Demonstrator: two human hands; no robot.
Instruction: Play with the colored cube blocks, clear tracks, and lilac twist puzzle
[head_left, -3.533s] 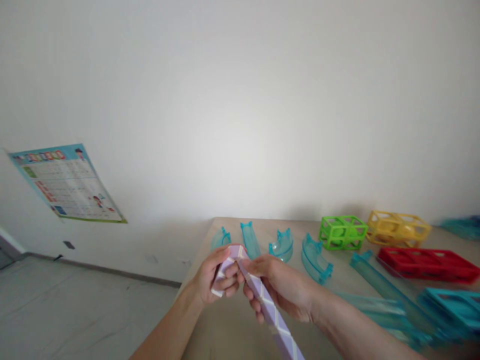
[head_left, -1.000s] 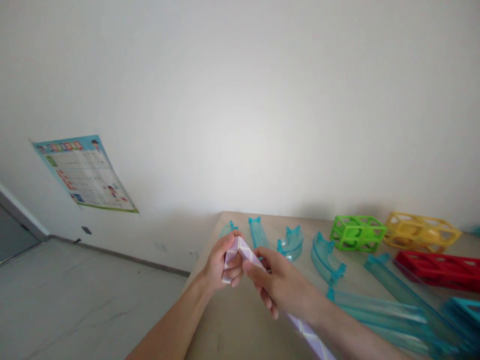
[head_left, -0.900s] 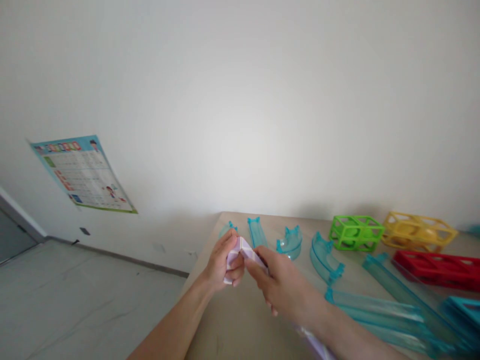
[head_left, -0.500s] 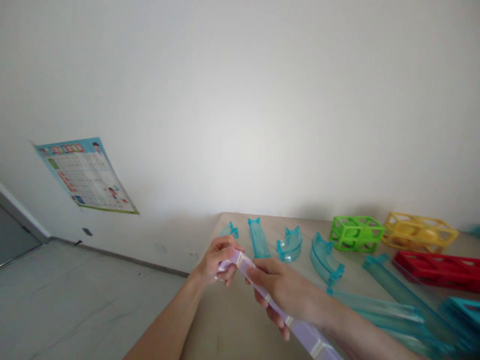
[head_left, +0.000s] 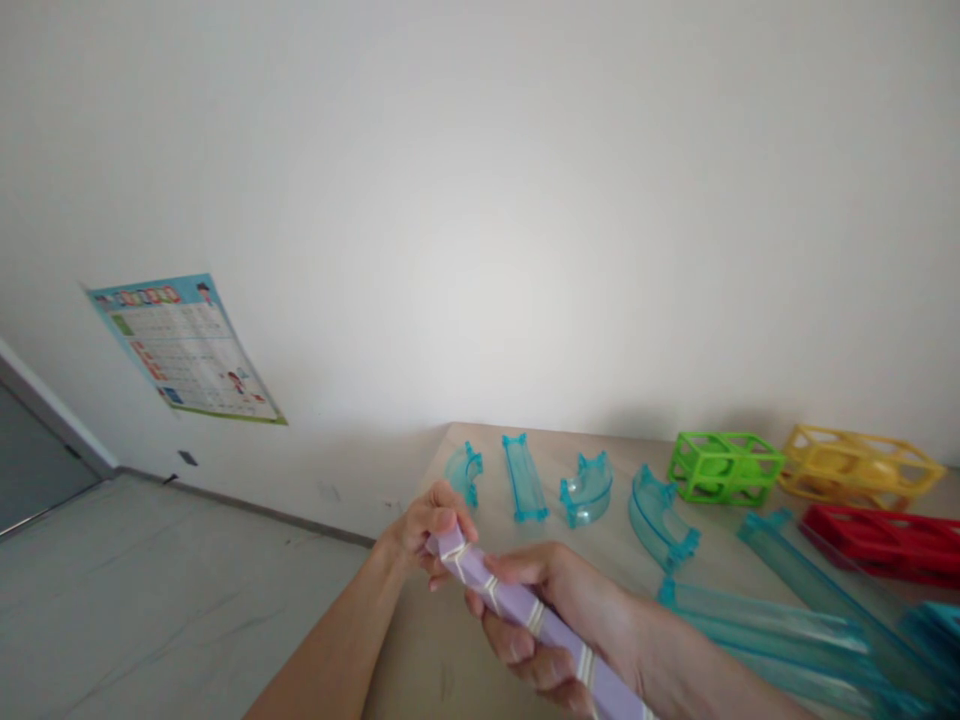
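Hands (head_left: pixel 420 525) (head_left: pixel 577 615) clasp purple bar (head_left: pixel 471 563) (end cropped).

The bar (head_left: pixel 525 610) low in the frame was pale purple with white bands. At right lay clear blue track pieces (head_left: pixel 523 478), a green frame (head_left: pixel 724 466), a yellow frame (head_left: pixel 862 474) and a red frame (head_left: pixel 885 540).

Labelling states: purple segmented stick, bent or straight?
Straight. The purple stick runs in one unbent line from the left hand at its far end through the right hand; its near end is out of frame.
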